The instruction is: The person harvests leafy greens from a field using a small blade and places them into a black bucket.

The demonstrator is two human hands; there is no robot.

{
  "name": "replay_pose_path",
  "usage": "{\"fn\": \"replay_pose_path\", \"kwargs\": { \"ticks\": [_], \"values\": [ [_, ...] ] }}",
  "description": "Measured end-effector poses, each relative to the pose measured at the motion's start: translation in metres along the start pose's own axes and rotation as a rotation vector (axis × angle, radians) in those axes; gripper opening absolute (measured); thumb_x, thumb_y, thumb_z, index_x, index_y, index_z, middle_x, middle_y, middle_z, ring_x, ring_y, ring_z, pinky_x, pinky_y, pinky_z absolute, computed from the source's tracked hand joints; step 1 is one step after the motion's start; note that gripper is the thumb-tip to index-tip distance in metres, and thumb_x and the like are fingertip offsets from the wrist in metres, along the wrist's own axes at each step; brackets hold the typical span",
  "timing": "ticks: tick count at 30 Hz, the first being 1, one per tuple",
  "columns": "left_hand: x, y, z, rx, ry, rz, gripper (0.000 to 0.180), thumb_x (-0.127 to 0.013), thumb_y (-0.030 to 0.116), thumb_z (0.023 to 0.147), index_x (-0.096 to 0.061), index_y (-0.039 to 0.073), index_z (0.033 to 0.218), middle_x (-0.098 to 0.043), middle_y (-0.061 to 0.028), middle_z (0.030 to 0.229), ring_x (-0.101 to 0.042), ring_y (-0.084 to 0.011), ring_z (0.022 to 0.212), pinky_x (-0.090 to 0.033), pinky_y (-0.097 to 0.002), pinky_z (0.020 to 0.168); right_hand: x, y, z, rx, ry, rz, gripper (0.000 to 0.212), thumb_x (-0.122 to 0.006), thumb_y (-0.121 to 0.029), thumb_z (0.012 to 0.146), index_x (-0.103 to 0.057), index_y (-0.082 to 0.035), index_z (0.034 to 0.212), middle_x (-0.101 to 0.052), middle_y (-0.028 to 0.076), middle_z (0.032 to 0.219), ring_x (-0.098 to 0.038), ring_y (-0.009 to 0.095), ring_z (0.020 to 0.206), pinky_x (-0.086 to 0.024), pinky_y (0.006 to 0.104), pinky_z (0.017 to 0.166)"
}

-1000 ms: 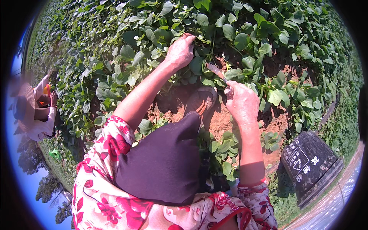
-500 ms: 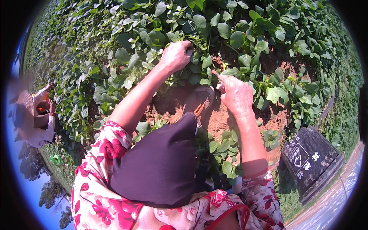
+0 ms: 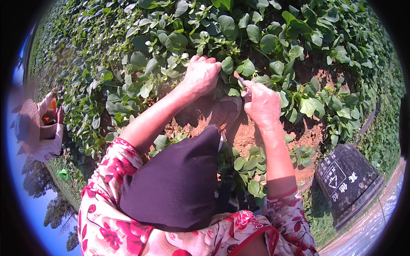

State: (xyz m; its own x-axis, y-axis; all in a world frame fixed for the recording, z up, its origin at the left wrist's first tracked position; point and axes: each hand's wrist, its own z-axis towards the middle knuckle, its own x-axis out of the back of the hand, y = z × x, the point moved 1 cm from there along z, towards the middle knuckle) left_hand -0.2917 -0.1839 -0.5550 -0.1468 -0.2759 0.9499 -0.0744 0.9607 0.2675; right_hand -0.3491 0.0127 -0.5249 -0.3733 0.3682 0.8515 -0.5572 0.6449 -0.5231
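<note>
My left hand (image 3: 203, 77) is closed in a fist among the leaves, beside a small-leaved plant (image 3: 204, 42). Whatever its fingers grip is hidden beneath them. To its right, my right hand (image 3: 262, 103) is wrapped round a small hand tool (image 3: 240, 78) with a narrow reddish tip and a round, tube-like end. The tip points up and left, toward the gap between my hands. Broad-leaved green plants (image 3: 228, 25) grow thickly beyond both hands. Reddish-brown soil (image 3: 245, 130) shows below the right hand.
My shoe (image 3: 226, 112) stands on the soil between my arms, below my dark-clothed knee (image 3: 171, 179). A black bin-like container (image 3: 348, 181) sits at the lower right by a pale path (image 3: 376, 222). At the far left, a person in a straw hat (image 3: 30, 119) bends toward the plants.
My left hand has come down and right, nearer the right hand, and away from the small-leaved plant. The right hand has barely moved; the tool's tip now shows more clearly.
</note>
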Motion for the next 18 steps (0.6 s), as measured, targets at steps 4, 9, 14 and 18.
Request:
{"fn": "replay_pose_path", "kwargs": {
  "ticks": [4,9,14,18],
  "values": [
    [-0.007,0.012,0.025,-0.023,0.036,-0.183,0.012,-0.053,0.008,0.077,-0.061,0.001,0.083,-0.060,-0.0168,0.087,-0.064,-0.0346,0.084,-0.053,-0.0438,0.071,-0.004,0.002,0.022,-0.005,0.031,-0.087,0.027,-0.064,-0.006,0.073,-0.067,-0.015,0.099,-0.065,0.007,0.078,-0.065,0.029,0.072,-0.052,0.0408,0.063],
    [-0.029,-0.016,0.025,0.099,-0.047,0.034,0.010,-0.058,0.010,0.075,-0.065,0.003,0.077,-0.065,-0.0143,0.077,-0.067,-0.0299,0.078,-0.054,-0.0425,0.062,0.002,0.032,0.025,-0.240,0.239,0.010,0.017,-0.065,-0.010,0.079,-0.070,-0.012,0.096,-0.068,0.013,0.079,-0.066,0.031,0.072,-0.052,0.0379,0.066],
    [-0.052,-0.041,0.010,-0.125,0.083,0.141,0.013,-0.059,0.014,0.073,-0.065,0.006,0.081,-0.065,-0.0107,0.074,-0.064,-0.0286,0.070,-0.052,-0.0407,0.061,0.017,0.042,0.009,-0.378,0.247,0.163,0.021,-0.068,-0.009,0.077,-0.070,-0.008,0.098,-0.069,0.013,0.082,-0.068,0.027,0.074,-0.052,0.0349,0.069],
    [-0.050,-0.018,0.016,-0.154,-0.187,-0.015,0.031,-0.054,0.011,0.078,-0.058,0.004,0.108,-0.063,-0.0148,0.091,-0.065,-0.0277,0.078,-0.055,-0.0376,0.063,0.027,0.009,0.001,-0.235,0.337,0.226,0.024,-0.071,-0.004,0.076,-0.070,-0.006,0.100,-0.071,0.010,0.085,-0.069,0.019,0.074,-0.053,0.0302,0.069]
  ]
}}
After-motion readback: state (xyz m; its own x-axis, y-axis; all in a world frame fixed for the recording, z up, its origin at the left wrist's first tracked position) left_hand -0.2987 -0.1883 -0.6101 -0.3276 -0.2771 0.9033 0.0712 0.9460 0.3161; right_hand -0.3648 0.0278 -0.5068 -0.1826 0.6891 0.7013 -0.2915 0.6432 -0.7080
